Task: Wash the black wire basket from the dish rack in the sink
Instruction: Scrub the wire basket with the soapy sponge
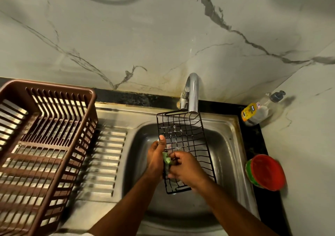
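- Black wire basket (184,145): you hold it tilted over the sink (228,156), its far edge just under the tap (193,92).
- Left hand (156,158): your grip wraps the basket's left rim, thumb upright along the wire.
- Right hand (184,167): fingers curled round a green scrubber (166,158), pressed against the lower wires.
- Step in hand: scrubbing (white suds cling to the upper grid; no running water is visible).
- Next move, as a judgement: work the scrubber across the remaining wires, then rinse under the tap.
- Brown dish rack (45,145): stands on the draining board, well left.
- Soap bottle (257,111) and red bowl (266,172): on the worktop, right.
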A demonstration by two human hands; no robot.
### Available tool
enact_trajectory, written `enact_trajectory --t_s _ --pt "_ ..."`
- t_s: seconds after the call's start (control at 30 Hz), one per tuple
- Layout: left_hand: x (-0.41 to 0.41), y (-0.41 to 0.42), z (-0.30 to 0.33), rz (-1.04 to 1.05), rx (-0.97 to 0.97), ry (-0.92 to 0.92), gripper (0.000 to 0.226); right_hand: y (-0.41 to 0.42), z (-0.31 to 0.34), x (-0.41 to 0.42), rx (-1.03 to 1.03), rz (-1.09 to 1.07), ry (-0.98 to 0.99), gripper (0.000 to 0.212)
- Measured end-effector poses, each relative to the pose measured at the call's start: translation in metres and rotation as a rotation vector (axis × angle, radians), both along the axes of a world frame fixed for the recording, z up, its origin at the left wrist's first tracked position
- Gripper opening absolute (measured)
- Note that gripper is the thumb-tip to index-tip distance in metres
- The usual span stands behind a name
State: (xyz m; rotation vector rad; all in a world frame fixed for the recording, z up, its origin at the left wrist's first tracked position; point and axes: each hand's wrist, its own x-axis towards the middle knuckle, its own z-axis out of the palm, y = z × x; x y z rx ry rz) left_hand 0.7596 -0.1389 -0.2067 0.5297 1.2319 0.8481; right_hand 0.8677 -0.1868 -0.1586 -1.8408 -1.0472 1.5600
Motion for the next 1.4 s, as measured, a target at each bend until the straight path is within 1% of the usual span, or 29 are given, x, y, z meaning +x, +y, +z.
enact_trajectory --t_s 0.07,0.13,0.17,0.23,0.3,0.37,0.4,0.5,0.53,0.57,0.6,0.63,0.67,0.73,0.8,0.83,0.87,0.9,0.93,1.0,1.03,1.1,1.13,1.17,1.23,1.27,1.3,1.37,1.4 --pt "-0.002 0.001 -0.004 -0.035 -0.008 -0.031 0.08 -0.004 0.01 0.013 -0.018 -0.05 0.15 0.028" --pt "-0.003 -0.001 -0.001 -0.099 0.016 -0.033 0.084 0.002 0.011 0.024 -0.012 -0.191 0.149 0.023" --pt "-0.003 -0.003 0.002 -0.111 0.041 -0.031 0.078 0.008 0.007 0.028 0.006 -0.253 0.086 0.022" --pt "0.0 -0.007 0.002 -0.114 0.084 -0.042 0.068 0.02 -0.002 0.025 0.047 -0.26 -0.082 0.023" --pt "0.004 -0.011 0.004 -0.127 0.099 -0.03 0.068 0.027 -0.004 0.009 0.088 -0.189 -0.196 0.023" --pt "0.004 -0.015 0.004 -0.147 0.095 -0.013 0.076 0.026 -0.002 -0.005 0.152 -0.112 -0.279 0.019" --pt "0.003 -0.016 0.001 -0.15 0.096 -0.01 0.079 0.025 0.0 -0.006 0.156 -0.099 -0.237 0.019" --pt "-0.007 -0.015 -0.008 -0.142 0.155 -0.004 0.086 0.026 0.011 0.009 0.044 -0.203 0.201 0.023" --pt "-0.009 -0.014 -0.011 -0.159 0.167 0.001 0.091 0.03 0.011 0.015 0.036 -0.274 0.227 0.024" --pt "-0.009 -0.014 -0.013 -0.177 0.17 -0.003 0.098 0.037 0.007 0.02 0.047 -0.348 0.157 0.025" --pt "-0.008 -0.015 -0.014 -0.187 0.159 -0.01 0.102 0.044 0.004 0.021 0.071 -0.393 0.029 0.027" --pt "-0.006 -0.017 -0.013 -0.2 0.147 -0.025 0.104 0.051 0.0 0.017 0.09 -0.397 -0.096 0.029" --pt "-0.003 -0.019 -0.01 -0.223 0.142 -0.034 0.104 0.056 -0.002 0.011 0.107 -0.371 -0.172 0.032" --pt "0.002 -0.021 -0.01 -0.266 0.148 -0.027 0.107 0.062 -0.003 -0.003 0.13 -0.319 -0.2 0.035" --pt "-0.001 -0.021 -0.012 -0.291 0.176 0.003 0.108 0.063 -0.003 -0.004 0.141 -0.317 -0.107 0.03" --pt "-0.004 -0.02 -0.013 -0.297 0.203 0.024 0.105 0.064 0.0 0.0 0.133 -0.355 0.043 0.028" --pt "-0.007 -0.018 -0.014 -0.308 0.225 0.05 0.099 0.063 0.004 0.004 0.124 -0.418 0.243 0.027" --pt "-0.01 -0.018 -0.013 -0.314 0.229 0.075 0.093 0.063 0.004 0.01 0.118 -0.489 0.359 0.026" --pt "-0.013 -0.018 -0.012 -0.317 0.221 0.089 0.087 0.064 0.002 0.014 0.107 -0.562 0.365 0.025" --pt "-0.014 -0.02 -0.007 -0.33 0.238 0.092 0.087 0.068 -0.013 0.014 0.02 -0.629 0.162 0.023" --pt "-0.012 -0.021 -0.005 -0.352 0.252 0.094 0.094 0.07 -0.019 0.009 -0.02 -0.613 0.084 0.022" --pt "-0.009 -0.023 -0.005 -0.39 0.232 0.091 0.103 0.071 -0.018 -0.002 -0.049 -0.542 0.019 0.022" --pt "-0.011 -0.023 -0.005 -0.398 0.219 0.093 0.102 0.072 -0.017 -0.002 -0.041 -0.531 0.045 0.022" --pt "-0.013 -0.022 -0.002 -0.388 0.213 0.098 0.101 0.072 -0.014 0.002 -0.026 -0.55 0.143 0.022" --pt "-0.019 -0.018 0.002 -0.357 0.217 0.135 0.116 0.066 0.0 0.011 0.028 -0.581 0.441 0.023" --pt "-0.022 -0.015 0.003 -0.352 0.206 0.161 0.121 0.061 0.002 0.017 0.098 -0.551 0.417 0.024" --pt "-0.023 -0.013 0.003 -0.342 0.18 0.182 0.117 0.059 -0.001 0.024 0.188 -0.458 0.18 0.024" --pt "-0.025 -0.011 0.002 -0.3 0.1 0.162 0.103 0.055 -0.013 0.035 0.431 -0.151 -0.505 0.03" --pt "-0.024 -0.009 0.003 -0.291 0.053 0.136 0.101 0.055 -0.02 0.04 0.545 0.059 -0.75 0.033"
